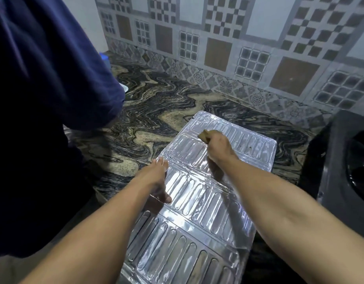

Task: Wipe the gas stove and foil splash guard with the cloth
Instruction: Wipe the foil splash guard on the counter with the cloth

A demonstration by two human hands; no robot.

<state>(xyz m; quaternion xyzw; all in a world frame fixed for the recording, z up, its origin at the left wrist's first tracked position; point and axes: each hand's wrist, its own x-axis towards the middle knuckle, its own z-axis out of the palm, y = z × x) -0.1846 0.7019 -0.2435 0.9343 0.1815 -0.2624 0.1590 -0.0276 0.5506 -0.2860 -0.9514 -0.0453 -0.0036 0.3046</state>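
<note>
Swirled black-and-tan marble forms the table we work at, backed by a wall of patterned grey and brown tiles.

Nearest us, the embossed silver foil splash guard lies flat on the table, unfolded into hinged panels that run from the bottom edge away toward the wall. Our left hand rests on its left edge about halfway up, fingers spread flat and holding nothing, pinning the sheet down. Farther along, our right hand is closed around a small tan-brown cloth, pressing it onto the far panel.

We judge the guard to be very light and thin: stiff only along its ribbed embossing, easy to dent, crease or tear at the folds, and slippery on polished stone. So we would keep the flat palm on it as an anchor and wipe along the ribs with gentle pressure, and lift it only by an edge near a hinge, with both hands. The cloth looks soft and bunches easily in a fist.

To our right, the dark grey gas stove sits at the frame's edge, well apart from the cloth. To our left stands another person in a dark blue garment, partly blocking the table's far left.
</note>
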